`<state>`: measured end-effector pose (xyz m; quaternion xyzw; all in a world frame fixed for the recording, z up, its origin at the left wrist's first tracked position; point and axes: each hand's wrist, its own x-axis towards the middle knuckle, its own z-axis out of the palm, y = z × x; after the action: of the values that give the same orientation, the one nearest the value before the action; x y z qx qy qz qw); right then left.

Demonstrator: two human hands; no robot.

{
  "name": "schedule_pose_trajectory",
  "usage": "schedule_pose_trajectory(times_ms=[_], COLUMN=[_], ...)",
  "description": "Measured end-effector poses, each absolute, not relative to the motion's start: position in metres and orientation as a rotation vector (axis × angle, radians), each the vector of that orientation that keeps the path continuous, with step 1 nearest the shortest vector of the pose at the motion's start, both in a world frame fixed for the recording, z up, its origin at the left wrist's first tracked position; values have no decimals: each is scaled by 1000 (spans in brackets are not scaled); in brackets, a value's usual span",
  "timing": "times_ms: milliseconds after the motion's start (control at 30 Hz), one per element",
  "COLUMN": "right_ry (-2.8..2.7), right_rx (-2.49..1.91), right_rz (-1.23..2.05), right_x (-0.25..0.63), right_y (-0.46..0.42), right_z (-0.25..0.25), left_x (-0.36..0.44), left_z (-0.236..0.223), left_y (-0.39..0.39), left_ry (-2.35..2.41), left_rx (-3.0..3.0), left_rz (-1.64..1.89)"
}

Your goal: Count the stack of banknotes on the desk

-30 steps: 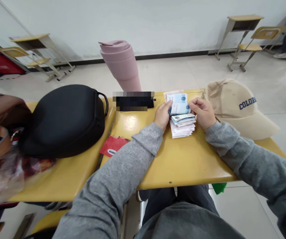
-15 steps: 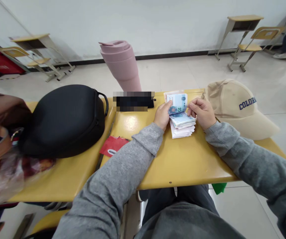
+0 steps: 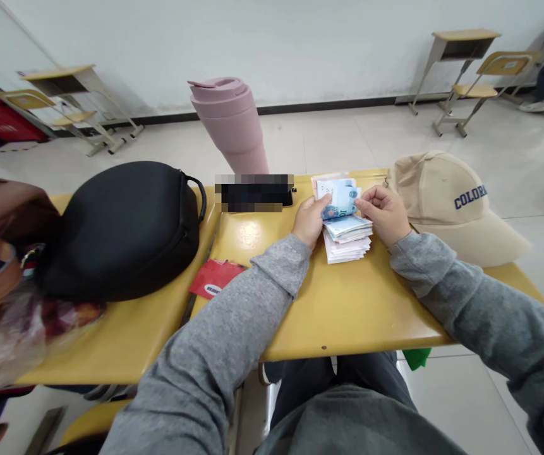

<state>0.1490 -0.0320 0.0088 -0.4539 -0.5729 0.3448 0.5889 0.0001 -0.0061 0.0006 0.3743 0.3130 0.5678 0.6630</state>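
A stack of blue-and-white banknotes (image 3: 337,201) is bent over above the yellow desk (image 3: 347,303). My left hand (image 3: 310,221) grips the stack from the left, its thumb lying across the upper notes. At the right edge, my right hand (image 3: 384,213) pinches the corner of one note between thumb and fingertips. Lower layers of the stack, some looking white, fan out toward me beneath the hands. Whether those lower layers are all banknotes I cannot make out.
A beige cap (image 3: 442,202) lies right of my right hand. Behind and left are a pink tumbler (image 3: 231,123) and a blurred-out dark phone-like object (image 3: 255,193). A red packet (image 3: 215,278) lies by my left forearm, and a black case (image 3: 124,230) fills the adjoining desk.
My right hand has taken hold of a note's right corner and lifted it, so the top note now curls toward the right. My left hand has stayed in place.
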Motion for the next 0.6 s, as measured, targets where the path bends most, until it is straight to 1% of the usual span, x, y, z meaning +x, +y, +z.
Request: schedule_pose_trajectory(times_ms=[333, 600], right_ry=[-1281, -1331], right_rx=[-1092, -1074], right_rz=[834, 790], right_x=[151, 151], right_y=[-29, -29], right_z=[5, 5], left_x=[0, 0], left_z=[0, 0], left_y=[-6, -6], left_ry=[726, 724], left_rx=[893, 891], left_rz=[1232, 1243])
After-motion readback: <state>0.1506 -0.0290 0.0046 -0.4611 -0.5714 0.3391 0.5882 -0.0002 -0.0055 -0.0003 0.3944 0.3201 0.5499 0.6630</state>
